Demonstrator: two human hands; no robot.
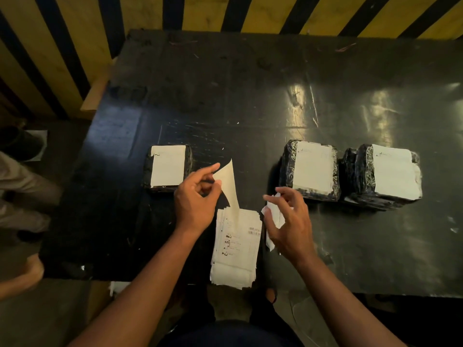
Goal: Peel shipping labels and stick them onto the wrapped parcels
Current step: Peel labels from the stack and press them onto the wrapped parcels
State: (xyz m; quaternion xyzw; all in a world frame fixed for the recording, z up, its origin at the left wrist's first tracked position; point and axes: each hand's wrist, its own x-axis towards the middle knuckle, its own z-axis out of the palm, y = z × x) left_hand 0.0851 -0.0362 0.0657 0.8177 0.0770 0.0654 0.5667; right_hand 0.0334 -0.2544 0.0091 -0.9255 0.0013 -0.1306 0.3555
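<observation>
A person stands at a dark bench (250,96). The left hand (195,199) pinches the raised corner of a label (229,182), lifting it from a stack of label sheets (235,249) at the bench's near edge. The right hand (288,221), fingers curled, holds crumpled white backing paper (274,216). Three black-wrapped parcels, left (170,167), middle (310,169) and right (390,174), each carry a white label on top.
</observation>
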